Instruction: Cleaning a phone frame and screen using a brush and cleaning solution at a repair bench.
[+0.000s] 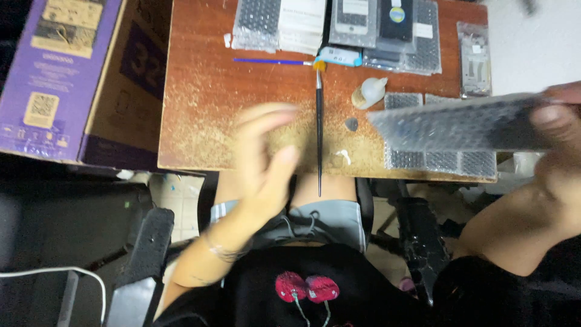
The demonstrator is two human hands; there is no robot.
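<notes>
A: Hands are showing from above, over a small brown table (200, 109). What is the right hand (560, 139) doing?

B: It is holding a long bubble-wrap pack (466, 124) up in the air, over the right side of the table. Its fingers are squeezing the pack's right end.

A: And the left hand (263, 154)?

B: It is hanging over the front edge of the table, blurry, with its fingers spread apart and holding nothing.

A: What is lying near it?

B: A thin black brush (319, 130) is lying just to its right, poking past the table edge. A blue brush (272, 61) is lying farther back. A little white bottle (369, 92) is lying on its side near the pack. A purple box (66, 72) is sitting at the left.
</notes>
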